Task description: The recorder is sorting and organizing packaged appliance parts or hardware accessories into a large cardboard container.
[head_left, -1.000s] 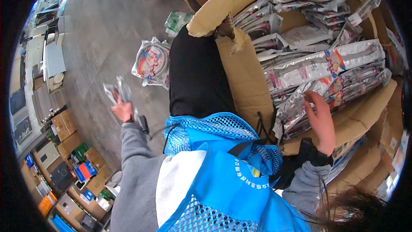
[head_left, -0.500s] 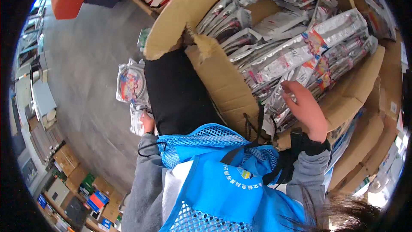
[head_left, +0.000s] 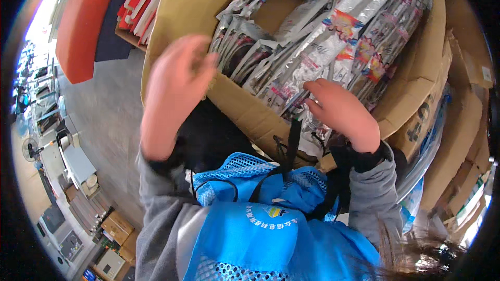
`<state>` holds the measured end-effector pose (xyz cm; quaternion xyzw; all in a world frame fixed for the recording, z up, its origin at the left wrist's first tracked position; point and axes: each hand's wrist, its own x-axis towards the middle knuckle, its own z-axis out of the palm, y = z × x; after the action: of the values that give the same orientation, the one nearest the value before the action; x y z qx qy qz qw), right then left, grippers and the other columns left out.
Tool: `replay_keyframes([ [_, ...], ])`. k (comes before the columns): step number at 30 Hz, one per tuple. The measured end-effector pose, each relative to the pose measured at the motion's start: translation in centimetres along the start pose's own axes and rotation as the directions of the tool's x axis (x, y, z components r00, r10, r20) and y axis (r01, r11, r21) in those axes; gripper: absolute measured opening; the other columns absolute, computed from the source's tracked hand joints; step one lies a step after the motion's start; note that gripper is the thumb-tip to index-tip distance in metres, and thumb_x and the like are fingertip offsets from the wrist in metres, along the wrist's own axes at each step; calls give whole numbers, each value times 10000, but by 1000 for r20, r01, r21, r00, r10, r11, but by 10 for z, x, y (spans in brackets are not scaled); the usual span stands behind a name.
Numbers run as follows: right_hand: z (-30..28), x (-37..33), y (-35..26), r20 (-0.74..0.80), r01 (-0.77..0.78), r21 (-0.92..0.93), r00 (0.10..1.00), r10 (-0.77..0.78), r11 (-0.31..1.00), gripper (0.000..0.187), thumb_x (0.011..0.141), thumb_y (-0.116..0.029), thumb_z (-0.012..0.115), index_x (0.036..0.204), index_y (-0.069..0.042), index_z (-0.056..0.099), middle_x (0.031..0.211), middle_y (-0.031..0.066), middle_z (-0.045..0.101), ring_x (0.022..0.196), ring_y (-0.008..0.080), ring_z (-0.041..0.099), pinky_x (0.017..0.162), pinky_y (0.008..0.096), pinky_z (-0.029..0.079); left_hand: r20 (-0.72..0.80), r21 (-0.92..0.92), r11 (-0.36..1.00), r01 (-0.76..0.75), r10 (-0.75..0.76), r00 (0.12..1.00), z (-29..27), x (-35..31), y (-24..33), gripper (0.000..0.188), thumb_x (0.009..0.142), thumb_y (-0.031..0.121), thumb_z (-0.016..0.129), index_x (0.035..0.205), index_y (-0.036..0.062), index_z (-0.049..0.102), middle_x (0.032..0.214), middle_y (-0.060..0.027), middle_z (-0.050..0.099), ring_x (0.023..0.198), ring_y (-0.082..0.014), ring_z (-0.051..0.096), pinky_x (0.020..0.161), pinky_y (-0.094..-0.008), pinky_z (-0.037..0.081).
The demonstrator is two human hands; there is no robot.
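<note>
A large cardboard box (head_left: 234,101) holds rows of silver foil packets (head_left: 307,65) with colourful printed patches, several standing on edge. My left hand (head_left: 177,91) is raised over the box's left flap, blurred by motion. Its thumb stands apart from the fingers, and nothing shows between them; its fingertips are near a row of upright packets (head_left: 239,44). Over the near part of the box, my right hand (head_left: 346,114) has bent fingers at a silver packet, thumb and forefinger apart. Whether the fingertips press on the packet I cannot tell.
More cardboard boxes (head_left: 458,140) crowd the right side. Beyond the left flap stand a box of red and white items (head_left: 141,8) and an orange-red padded piece (head_left: 83,26). Grey floor (head_left: 112,104) runs along the left, beside shelves and cartons (head_left: 117,226).
My left hand has left the packets low at the left and come up over the box's left flap. My right hand stays over the near packets. The whole view has shifted.
</note>
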<state>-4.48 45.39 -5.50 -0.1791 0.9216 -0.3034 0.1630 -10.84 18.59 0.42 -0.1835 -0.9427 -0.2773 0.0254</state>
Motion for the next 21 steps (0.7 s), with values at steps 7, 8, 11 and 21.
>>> replay_keyframes([
  [7, -20, -8, 2, -3, -57, -17, 998, 57, 998, 225, 770, -152, 505, 939, -4, 497, 817, 168, 514, 797, 350, 512, 679, 411, 425, 487, 427, 890, 161, -377, 788, 122, 88, -75, 475, 630, 357, 616, 954, 10, 585, 982, -184, 580, 926, -338, 548, 767, -413, 451],
  [8, -22, -10, 3, -21, -32, -5, 999, 32, 999, 208, 768, -149, 505, 915, -2, 498, 794, 164, 514, 778, 345, 518, 669, 412, 431, 550, 376, 920, 110, -317, 773, 134, 86, -89, 500, 615, 348, 625, 972, 1, 572, 1004, -178, 576, 947, -348, 535, 779, -424, 444],
  [11, -25, -14, 6, -58, -38, -59, 998, 34, 998, 182, 762, -143, 506, 876, -2, 503, 771, 158, 518, 754, 336, 527, 651, 407, 440, 418, 616, 773, 154, -487, 767, 170, 78, -114, 544, 626, 357, 632, 1022, -4, 537, 1044, -181, 546, 998, -384, 483, 805, -453, 422],
  [21, -23, -27, 6, -184, -3, -113, 983, -18, 994, 147, 730, -130, 543, 807, -12, 501, 731, 141, 516, 711, 317, 541, 627, 399, 445, 451, 533, 807, 252, -524, 723, 209, 82, -164, 771, 477, 457, 750, 1033, -37, 544, 1074, -313, 466, 1057, -433, 412, 872, -465, 361],
])
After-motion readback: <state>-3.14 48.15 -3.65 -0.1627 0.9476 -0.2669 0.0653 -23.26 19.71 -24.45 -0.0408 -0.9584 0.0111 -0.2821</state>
